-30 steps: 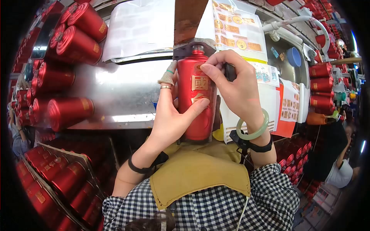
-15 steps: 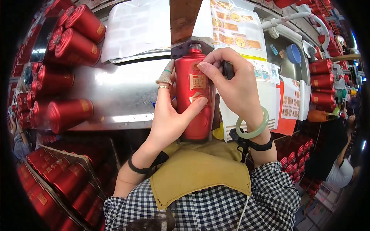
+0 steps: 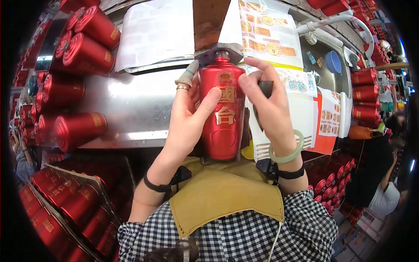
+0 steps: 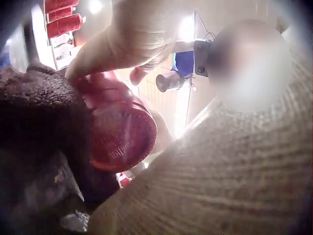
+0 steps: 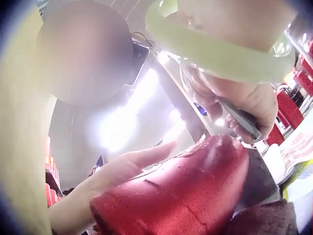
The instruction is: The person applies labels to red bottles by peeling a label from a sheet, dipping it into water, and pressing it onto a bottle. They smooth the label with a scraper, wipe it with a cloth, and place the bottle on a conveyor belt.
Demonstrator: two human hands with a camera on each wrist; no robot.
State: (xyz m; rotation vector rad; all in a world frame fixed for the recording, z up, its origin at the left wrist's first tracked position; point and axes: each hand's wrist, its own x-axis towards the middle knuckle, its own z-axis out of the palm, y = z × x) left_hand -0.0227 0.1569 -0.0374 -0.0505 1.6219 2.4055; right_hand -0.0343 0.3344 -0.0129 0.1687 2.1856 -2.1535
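A red bottle [image 3: 221,139] with gold characters lies on its back in front of the person, its clear-topped neck pointing away, against a dark support [image 3: 205,56]. My left hand [image 3: 185,120] holds its left side, thumb on the upper gold character; one finger wears a pale finger cot [image 3: 186,77]. On the bottle's right shoulder rests the thumb of my right hand [image 3: 273,111]. Those right fingers also hold a dark slim tool [image 3: 266,88], seen as a flat grey piece in the right wrist view. The left wrist view shows the bottle's round base [image 4: 122,139].
Several red bottles [image 3: 80,124] lie at the left on the metal table [image 3: 131,102], with more in racks [image 3: 70,192] below. Gold label sheets [image 3: 270,32] are at the back right, near a blue bowl [image 3: 333,62] and a white pipe [image 3: 329,25]. A reddish-brown upright [image 3: 210,22] stands behind the bottle.
My left thumb has slid up the bottle, uncovering the lower gold character. The right hand has moved off the small emblem at the top to the bottle's right shoulder.
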